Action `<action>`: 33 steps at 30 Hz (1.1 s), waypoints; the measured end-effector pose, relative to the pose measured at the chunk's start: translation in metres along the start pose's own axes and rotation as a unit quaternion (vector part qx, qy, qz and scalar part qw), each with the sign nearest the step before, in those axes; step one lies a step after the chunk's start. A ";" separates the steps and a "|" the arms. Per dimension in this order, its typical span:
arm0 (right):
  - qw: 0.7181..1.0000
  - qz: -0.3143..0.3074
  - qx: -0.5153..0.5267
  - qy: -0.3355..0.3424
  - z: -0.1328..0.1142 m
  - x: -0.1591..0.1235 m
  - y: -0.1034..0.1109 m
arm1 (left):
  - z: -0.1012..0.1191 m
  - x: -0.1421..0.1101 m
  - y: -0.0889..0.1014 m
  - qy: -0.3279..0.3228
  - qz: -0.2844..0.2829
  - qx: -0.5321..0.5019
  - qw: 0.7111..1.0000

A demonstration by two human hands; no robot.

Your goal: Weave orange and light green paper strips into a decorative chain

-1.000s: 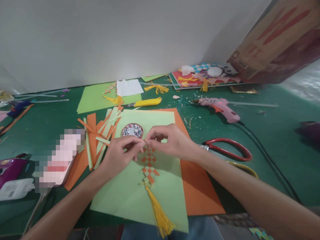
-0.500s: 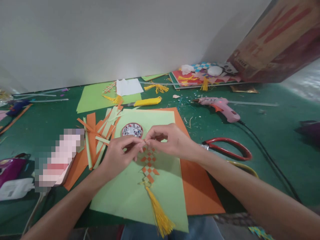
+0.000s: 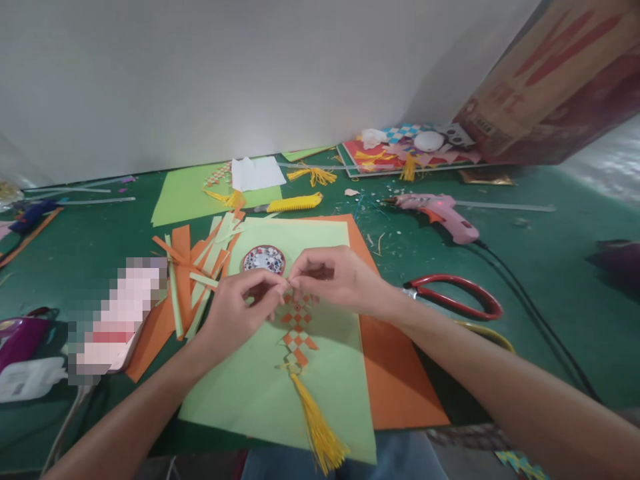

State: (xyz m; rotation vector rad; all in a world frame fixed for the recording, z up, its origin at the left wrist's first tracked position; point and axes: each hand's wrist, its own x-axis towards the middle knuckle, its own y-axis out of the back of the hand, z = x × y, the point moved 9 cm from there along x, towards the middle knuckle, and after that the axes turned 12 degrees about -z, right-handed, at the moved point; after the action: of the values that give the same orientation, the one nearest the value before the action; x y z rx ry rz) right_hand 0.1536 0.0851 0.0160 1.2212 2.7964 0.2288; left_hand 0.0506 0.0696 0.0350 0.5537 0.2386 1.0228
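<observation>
Above the top end of a woven orange and light green paper ornament, my left hand and my right hand meet fingertip to fingertip. Both are closed in a pinch. Whatever lies between the fingertips is too small and too covered to make out. The ornament rests on a light green paper sheet, and a yellow tassel trails from its lower end toward the table's front edge. Just beyond my hands sits a small round dish of beads, its near rim partly behind my left fingers.
Orange paper lies under the green sheet. Cut paper strips and a phone are at left. A yellow utility knife lies behind. To the right are a pink glue gun with its black cable and red-handled scissors.
Hardly anything differs. Both hands keep their pinch at the same spot, and the whole view has shifted very slightly.
</observation>
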 end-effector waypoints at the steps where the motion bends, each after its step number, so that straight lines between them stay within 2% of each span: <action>1: 1.000 -0.006 0.020 -0.004 0.001 0.000 -0.001 | -0.001 0.000 0.000 0.005 -0.001 -0.012 1.000; 9: 0.998 -0.024 0.055 -0.004 0.004 0.002 -0.002 | 0.000 0.002 -0.001 0.010 -0.002 -0.067 0.998; 23: 0.997 -0.018 0.066 -0.024 0.003 0.001 -0.002 | 0.001 0.002 -0.002 -0.011 -0.017 -0.043 0.999; 33: 1.000 -0.007 0.024 -0.013 0.000 0.000 -0.001 | 0.003 0.003 -0.003 -0.013 -0.019 -0.024 0.999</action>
State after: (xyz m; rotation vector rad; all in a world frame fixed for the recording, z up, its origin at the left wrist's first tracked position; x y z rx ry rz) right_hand 0.1527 0.0840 0.0154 1.2055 2.8020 0.1458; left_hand 0.0552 0.0699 0.0363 0.5173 0.2001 0.9807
